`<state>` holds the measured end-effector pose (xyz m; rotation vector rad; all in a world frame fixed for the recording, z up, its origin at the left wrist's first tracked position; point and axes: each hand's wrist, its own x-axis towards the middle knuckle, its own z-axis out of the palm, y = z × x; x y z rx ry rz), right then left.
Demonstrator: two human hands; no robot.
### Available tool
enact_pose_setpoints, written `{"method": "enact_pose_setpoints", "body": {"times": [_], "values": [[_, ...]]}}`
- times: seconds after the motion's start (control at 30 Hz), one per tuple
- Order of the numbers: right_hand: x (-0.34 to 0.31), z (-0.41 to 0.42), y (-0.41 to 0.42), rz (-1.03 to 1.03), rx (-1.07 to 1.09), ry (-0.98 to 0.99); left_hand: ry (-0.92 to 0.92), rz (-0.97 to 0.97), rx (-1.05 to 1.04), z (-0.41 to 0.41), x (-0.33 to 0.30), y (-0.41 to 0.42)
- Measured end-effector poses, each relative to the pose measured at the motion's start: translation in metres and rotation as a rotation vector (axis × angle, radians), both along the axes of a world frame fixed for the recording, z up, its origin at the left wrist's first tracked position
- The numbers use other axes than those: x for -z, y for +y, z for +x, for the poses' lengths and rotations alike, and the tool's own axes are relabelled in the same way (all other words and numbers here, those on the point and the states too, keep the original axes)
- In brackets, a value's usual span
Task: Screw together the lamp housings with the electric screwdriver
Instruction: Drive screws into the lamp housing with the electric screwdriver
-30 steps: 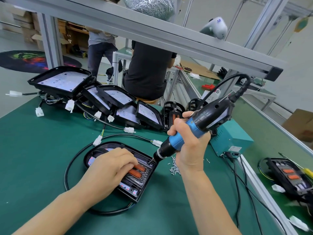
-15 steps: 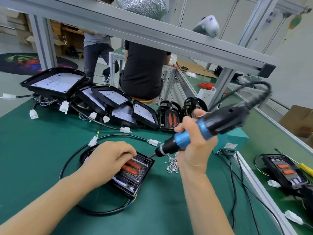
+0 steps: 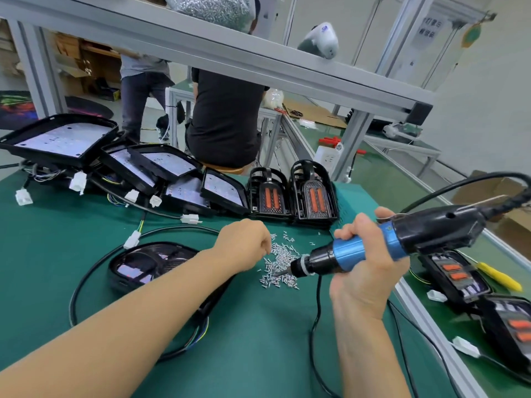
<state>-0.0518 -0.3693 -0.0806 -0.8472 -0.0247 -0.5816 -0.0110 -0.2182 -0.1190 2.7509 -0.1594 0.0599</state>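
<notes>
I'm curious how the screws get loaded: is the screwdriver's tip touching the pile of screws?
Touching. In the head view the tip of the electric screwdriver, gripped by the right hand, sits in the screw pile with no gap visible.

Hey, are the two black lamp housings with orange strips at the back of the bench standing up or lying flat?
Standing up. Both lamp housings stand on their lower edges, orange strips vertical and facing the camera.

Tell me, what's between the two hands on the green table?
A pile of small silver screws, seen in the head view, between the left hand and right hand.
</notes>
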Motion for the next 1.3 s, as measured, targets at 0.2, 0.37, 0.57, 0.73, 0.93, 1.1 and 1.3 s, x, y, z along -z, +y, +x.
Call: {"method": "enact_pose_setpoints", "body": {"times": [0.2, 0.37, 0.57, 0.73, 0.93, 1.1, 1.3], "values": [[0.003, 0.005, -0.013, -0.039, 0.006, -0.075, 0.109, 0.200, -0.035, 0.020, 0.017, -0.012], [0.004, 0.006, -0.015, -0.059, 0.008, -0.062, -0.024, 0.437, 0.023, 0.017, 0.025, -0.019], [0.003, 0.004, -0.014, -0.052, -0.010, -0.076, -0.028, 0.527, 0.055, 0.016, 0.027, -0.018], [-0.005, 0.001, -0.016, -0.024, -0.027, -0.076, -0.010, 0.104, 0.013, 0.010, 0.015, -0.006], [-0.018, -0.004, -0.018, 0.112, -0.151, -0.060, -0.125, -0.846, -0.040, -0.051, -0.004, 0.037], [-0.028, -0.012, 0.002, 0.212, -0.276, -0.060, -0.052, -1.220, -0.153, -0.102, 0.001, 0.052], [-0.041, -0.023, 0.036, 0.236, -0.400, -0.118, -0.100, -1.378, -0.166, -0.129, -0.006, 0.060]]}}
